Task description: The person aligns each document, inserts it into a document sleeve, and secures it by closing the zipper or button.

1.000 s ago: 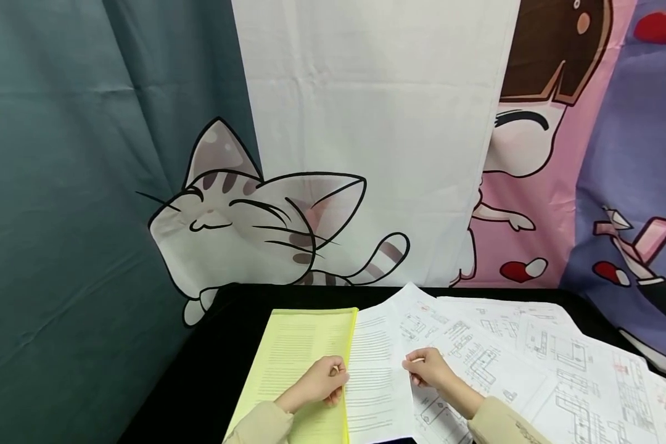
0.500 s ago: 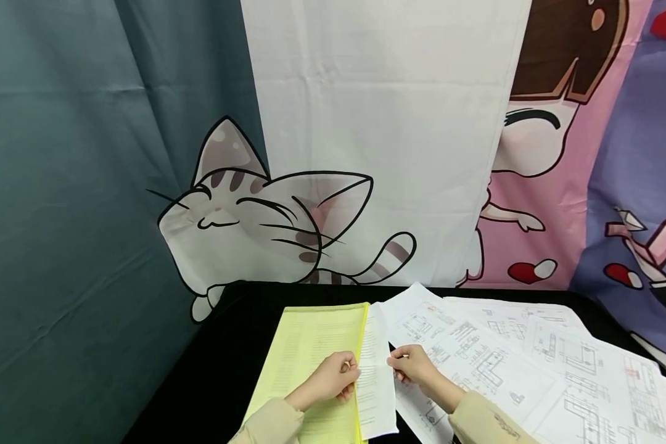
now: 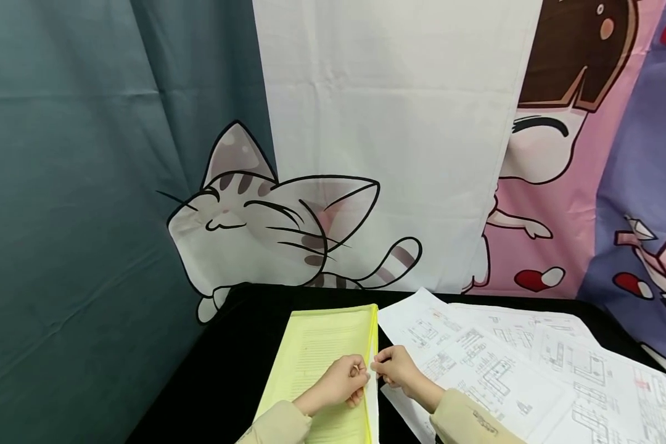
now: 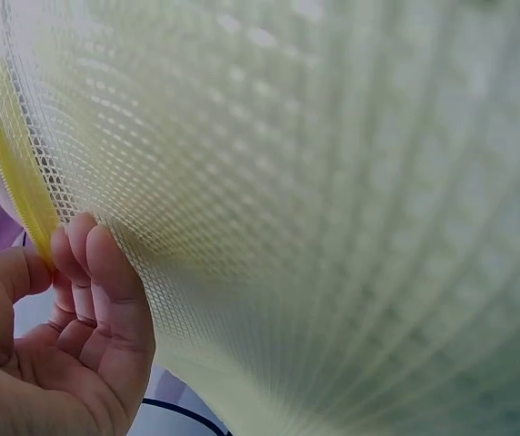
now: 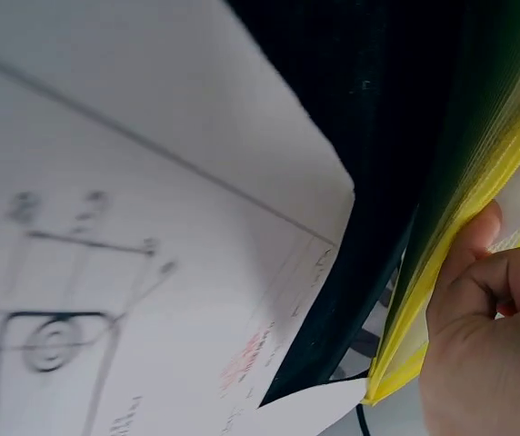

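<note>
A: Where does the yellow folder (image 3: 316, 345) lie, please? I take 12 o'clock as away from the person.

B: It lies on the black surface (image 3: 200, 394), before the person. Its long axis runs nearly from 6 to 12 o'clock, and its yellow edge (image 4: 13, 173) is at the 3 o'clock side.

A: And the white sheet (image 3: 374, 401)?

B: Only a narrow strip of it shows, just beside that edge, also at 3 o'clock. The strip is parallel to the long axis. Printed lines are visible through the mesh, so I judge that the most part of the sheet is inside.

A: How are the two hands?

B: The left hand (image 3: 335, 382) is over the folder; its thumb and fingers pinch the edge. The right hand (image 3: 396, 370) is at about 3 o'clock from it, with fingers together, and it seems to pinch the strip. The exact contact is partly hidden.

A: Then which relation is the important one?

B: In my judgement, this: from the right hand, the folder is at 9 o'clock, straight across its long axis. The right hand is the nearer one to the sheet's outer border.

A: What is behind it?

B: Several drawing sheets (image 3: 499, 376), spread from 1 to 4 o'clock.
</note>
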The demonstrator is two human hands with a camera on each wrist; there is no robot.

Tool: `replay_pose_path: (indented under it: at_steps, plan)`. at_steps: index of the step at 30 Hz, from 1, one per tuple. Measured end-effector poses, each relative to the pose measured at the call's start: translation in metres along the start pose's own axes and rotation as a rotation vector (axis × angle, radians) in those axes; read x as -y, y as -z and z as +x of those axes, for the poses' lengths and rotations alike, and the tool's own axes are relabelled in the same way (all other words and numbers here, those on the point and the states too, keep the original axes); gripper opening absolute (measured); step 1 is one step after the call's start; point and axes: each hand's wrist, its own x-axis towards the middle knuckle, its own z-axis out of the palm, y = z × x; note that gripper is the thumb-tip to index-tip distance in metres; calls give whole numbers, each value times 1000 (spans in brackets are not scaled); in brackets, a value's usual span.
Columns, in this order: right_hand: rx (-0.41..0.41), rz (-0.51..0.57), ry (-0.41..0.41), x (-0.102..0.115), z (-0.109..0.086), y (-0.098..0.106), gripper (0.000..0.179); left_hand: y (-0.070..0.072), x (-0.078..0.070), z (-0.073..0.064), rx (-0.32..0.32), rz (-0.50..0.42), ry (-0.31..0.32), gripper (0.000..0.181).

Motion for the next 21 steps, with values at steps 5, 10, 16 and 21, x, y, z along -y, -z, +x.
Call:
replay_pose_path:
  at_steps: [5, 10, 16, 21]
  plan:
    - [-17, -43, 35, 2, 2, -10, 8, -1, 2, 1, -3, -11, 10, 23]
    - [-46, -89, 29, 1, 3, -20, 10, 0, 4, 0, -16, -20, 7, 23]
    - [-9, -50, 38, 3, 3, -14, 7, 6, 11, 2, -23, -31, 32, 20]
    - [1, -6, 18, 3, 5, 4, 14, 18, 19, 3, -28, 23, 46, 18]
